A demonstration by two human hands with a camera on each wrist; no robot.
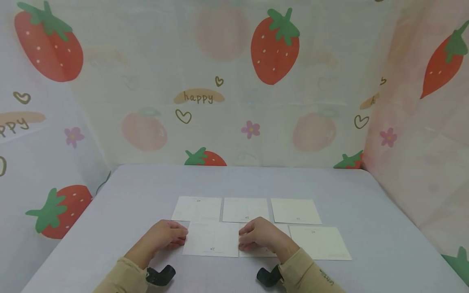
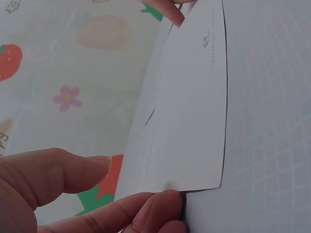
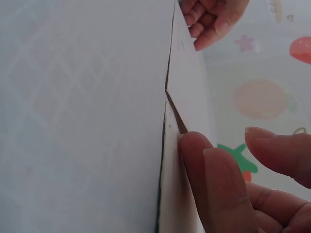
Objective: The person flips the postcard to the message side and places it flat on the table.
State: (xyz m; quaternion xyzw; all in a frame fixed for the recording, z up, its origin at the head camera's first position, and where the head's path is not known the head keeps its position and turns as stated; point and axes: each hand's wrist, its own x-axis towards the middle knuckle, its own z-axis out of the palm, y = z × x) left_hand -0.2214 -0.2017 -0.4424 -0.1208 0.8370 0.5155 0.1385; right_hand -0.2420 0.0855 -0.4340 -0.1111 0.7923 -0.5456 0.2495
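A white card (image 1: 210,240) lies flat at the left end of the front row, between both hands. At its left edge, my left hand (image 1: 166,237) touches it with the fingertips. The thumb (image 2: 82,172) is lifted away from the card in the left wrist view. My right hand (image 1: 264,235) reaches over the middle front card (image 1: 256,251) and partly covers it. Its fingertips (image 3: 194,145) touch at the gap between these two cards, with the thumb held apart. Small printed marks show near the cards' edges.
Beyond the hands is a back row: a left card (image 1: 196,208), a middle card (image 1: 244,209) and a cream card (image 1: 296,211). Another cream card (image 1: 320,243) ends the front row at right. Strawberry-patterned curtains (image 1: 234,81) surround the white table (image 1: 146,183).
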